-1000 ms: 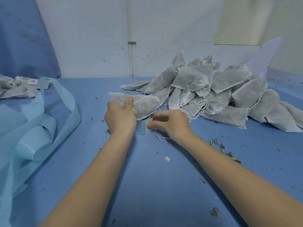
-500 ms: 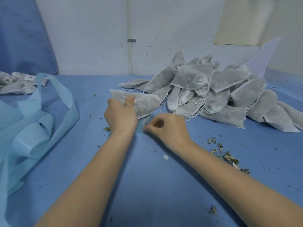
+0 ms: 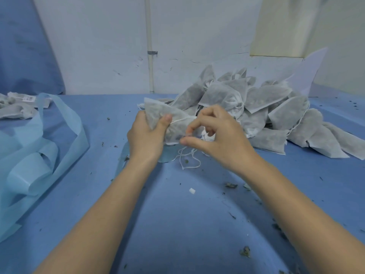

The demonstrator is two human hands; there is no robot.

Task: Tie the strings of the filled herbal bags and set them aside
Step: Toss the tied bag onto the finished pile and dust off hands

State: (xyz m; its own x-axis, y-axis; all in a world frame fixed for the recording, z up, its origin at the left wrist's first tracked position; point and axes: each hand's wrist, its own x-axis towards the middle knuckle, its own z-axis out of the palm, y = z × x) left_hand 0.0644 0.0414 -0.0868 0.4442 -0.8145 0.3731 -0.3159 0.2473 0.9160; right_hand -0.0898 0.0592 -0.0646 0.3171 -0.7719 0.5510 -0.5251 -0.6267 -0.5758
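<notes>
I have the bag (image 3: 160, 117) up off the bench (image 3: 177, 224), gripped in my left hand (image 3: 146, 135), thumb pressed across its face. Its long axis runs from the far left corner down toward the right, so the gathered neck points straight at my right hand (image 3: 215, 137). That is the relation the tie depends on: the neck sits just beside my right fingertips (image 3: 188, 131), while the left hand only anchors the body. My right thumb and forefinger are pinched close at the neck, apparently on the string (image 3: 189, 161), though I cannot tell how firmly; its loose loops trail down onto the bench below. The right hand is the nearer one for drawing the knot. The pile of bags (image 3: 256, 107) lies beyond, to the right.
</notes>
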